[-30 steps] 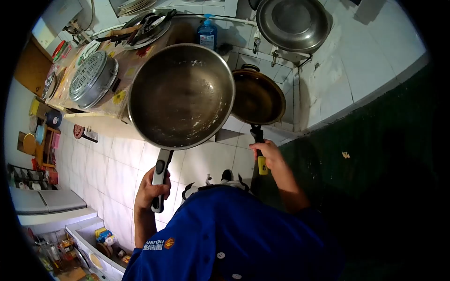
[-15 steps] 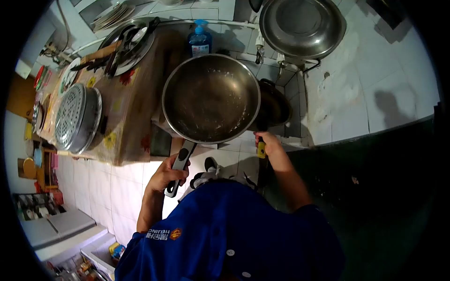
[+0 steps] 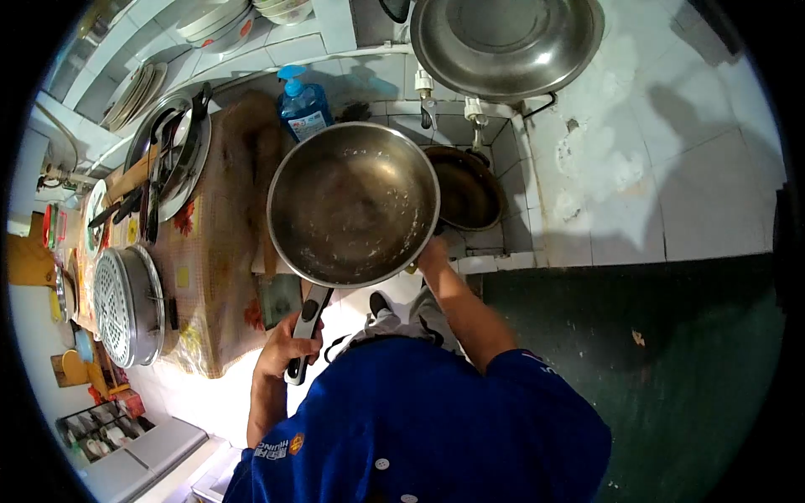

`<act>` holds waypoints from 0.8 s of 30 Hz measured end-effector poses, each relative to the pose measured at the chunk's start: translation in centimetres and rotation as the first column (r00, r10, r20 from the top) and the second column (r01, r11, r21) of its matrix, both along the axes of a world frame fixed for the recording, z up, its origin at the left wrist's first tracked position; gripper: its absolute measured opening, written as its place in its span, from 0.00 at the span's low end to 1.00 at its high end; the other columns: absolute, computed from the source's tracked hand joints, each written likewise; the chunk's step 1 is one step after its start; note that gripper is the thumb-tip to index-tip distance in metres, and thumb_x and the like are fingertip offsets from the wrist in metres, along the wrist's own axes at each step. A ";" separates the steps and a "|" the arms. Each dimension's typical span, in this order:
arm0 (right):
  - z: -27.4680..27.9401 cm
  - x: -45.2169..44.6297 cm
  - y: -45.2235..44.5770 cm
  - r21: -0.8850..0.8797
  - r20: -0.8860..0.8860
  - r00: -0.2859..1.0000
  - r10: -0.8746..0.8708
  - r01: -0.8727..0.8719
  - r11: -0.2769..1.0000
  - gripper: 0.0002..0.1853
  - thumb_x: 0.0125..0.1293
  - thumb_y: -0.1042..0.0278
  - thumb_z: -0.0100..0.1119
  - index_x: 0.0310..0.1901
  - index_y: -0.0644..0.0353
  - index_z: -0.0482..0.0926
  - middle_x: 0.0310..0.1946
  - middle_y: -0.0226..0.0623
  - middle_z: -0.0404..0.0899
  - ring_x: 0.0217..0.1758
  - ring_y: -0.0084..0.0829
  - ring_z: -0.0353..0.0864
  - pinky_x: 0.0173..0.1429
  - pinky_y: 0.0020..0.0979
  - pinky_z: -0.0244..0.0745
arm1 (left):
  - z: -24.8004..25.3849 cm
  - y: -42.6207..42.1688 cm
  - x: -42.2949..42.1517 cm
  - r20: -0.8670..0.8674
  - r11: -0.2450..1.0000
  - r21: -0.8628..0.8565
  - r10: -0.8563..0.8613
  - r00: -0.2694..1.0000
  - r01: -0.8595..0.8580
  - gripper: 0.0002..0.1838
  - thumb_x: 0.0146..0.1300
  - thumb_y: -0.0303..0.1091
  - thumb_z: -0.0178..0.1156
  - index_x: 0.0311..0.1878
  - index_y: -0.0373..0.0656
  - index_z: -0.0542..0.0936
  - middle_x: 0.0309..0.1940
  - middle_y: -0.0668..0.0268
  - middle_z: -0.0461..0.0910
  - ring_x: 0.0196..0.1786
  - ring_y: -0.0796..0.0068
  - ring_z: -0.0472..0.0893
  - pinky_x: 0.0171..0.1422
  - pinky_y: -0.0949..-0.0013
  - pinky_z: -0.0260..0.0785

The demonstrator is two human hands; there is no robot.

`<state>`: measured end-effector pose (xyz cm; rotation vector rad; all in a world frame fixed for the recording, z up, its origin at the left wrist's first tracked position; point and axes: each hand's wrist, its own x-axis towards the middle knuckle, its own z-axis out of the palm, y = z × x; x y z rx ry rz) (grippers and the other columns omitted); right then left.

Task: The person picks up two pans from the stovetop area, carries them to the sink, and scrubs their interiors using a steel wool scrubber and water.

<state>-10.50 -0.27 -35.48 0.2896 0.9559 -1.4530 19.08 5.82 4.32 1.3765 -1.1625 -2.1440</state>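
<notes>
A large steel frying pan, its inside spotted with pale residue, is held up by its grey and black handle, with my left hand wrapped round it. Behind its right edge, a smaller dark brown pan is over the tiled sink basin, below the taps. My right hand is at that smaller pan's handle, fingers closed round it; the handle is mostly hidden by the hand and the big pan's rim.
A blue soap bottle stands behind the big pan. Left, a cloth-covered table bears a steamer pot and a tray with utensils. A large metal basin is above two taps. Stacked plates sit back left.
The view has turned and moved toward the sink. The smaller pan, in my right hand, has moved left relative to my body, partly behind the big pan. Both hands keep hold.
</notes>
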 end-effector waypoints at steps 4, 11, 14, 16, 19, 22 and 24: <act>3.9 2.1 -1.7 0.092 -0.057 0.998 -0.024 0.029 0.995 0.10 0.68 0.63 0.56 0.42 0.62 0.77 0.41 0.39 0.77 0.39 0.35 0.72 0.42 0.38 0.70 | 0.1 -0.7 -1.3 0.049 0.999 0.018 0.031 0.998 -0.032 0.25 0.39 0.31 0.69 0.43 0.35 0.72 0.21 0.64 0.74 0.17 0.75 0.73 0.22 0.73 0.67; 4.2 2.9 -3.8 0.079 0.041 0.999 0.008 -0.011 0.997 0.11 0.69 0.62 0.55 0.43 0.61 0.77 0.41 0.38 0.77 0.39 0.35 0.73 0.42 0.38 0.71 | 0.1 -1.4 -3.2 0.044 0.994 0.084 0.073 0.996 -0.076 0.25 0.40 0.30 0.70 0.43 0.35 0.72 0.22 0.64 0.74 0.17 0.75 0.73 0.21 0.73 0.66; 4.3 3.8 -4.8 0.080 0.066 0.998 0.025 -0.030 0.996 0.11 0.69 0.62 0.55 0.43 0.61 0.77 0.41 0.37 0.77 0.39 0.35 0.73 0.42 0.38 0.71 | 0.0 -1.6 -3.7 0.022 0.988 0.105 0.110 0.994 -0.112 0.26 0.40 0.30 0.71 0.43 0.36 0.72 0.22 0.64 0.74 0.18 0.75 0.73 0.21 0.73 0.66; 4.4 4.4 -5.1 0.085 0.078 0.996 0.033 -0.039 0.996 0.11 0.69 0.61 0.54 0.43 0.61 0.77 0.42 0.37 0.78 0.39 0.35 0.73 0.43 0.39 0.71 | -0.1 -1.8 -4.1 0.036 0.989 0.106 0.097 0.995 -0.100 0.27 0.40 0.31 0.72 0.44 0.36 0.72 0.23 0.64 0.75 0.18 0.75 0.73 0.22 0.73 0.66; 4.1 4.4 -5.2 0.098 0.096 0.995 0.036 -0.046 0.994 0.12 0.69 0.61 0.54 0.44 0.61 0.77 0.42 0.37 0.78 0.40 0.34 0.73 0.43 0.39 0.71 | 0.0 -2.0 -4.3 0.050 0.989 0.115 0.088 0.995 -0.093 0.25 0.41 0.31 0.71 0.44 0.36 0.72 0.23 0.64 0.75 0.18 0.75 0.74 0.22 0.73 0.66; 3.3 4.3 -5.2 0.104 0.110 0.993 0.049 -0.060 0.993 0.12 0.70 0.61 0.53 0.44 0.60 0.78 0.42 0.36 0.78 0.40 0.34 0.74 0.43 0.39 0.71 | 0.3 -2.5 -5.1 0.077 0.993 0.105 0.046 0.996 -0.054 0.23 0.42 0.29 0.69 0.43 0.35 0.72 0.21 0.63 0.75 0.18 0.75 0.74 0.23 0.73 0.68; 2.9 4.2 -5.1 0.111 0.116 0.992 0.057 -0.070 0.991 0.12 0.70 0.60 0.53 0.44 0.60 0.78 0.42 0.36 0.78 0.40 0.34 0.74 0.43 0.39 0.71 | -0.1 -2.7 -5.1 0.079 0.996 0.088 0.004 0.997 -0.011 0.23 0.43 0.29 0.69 0.43 0.35 0.72 0.22 0.63 0.75 0.19 0.75 0.74 0.23 0.73 0.68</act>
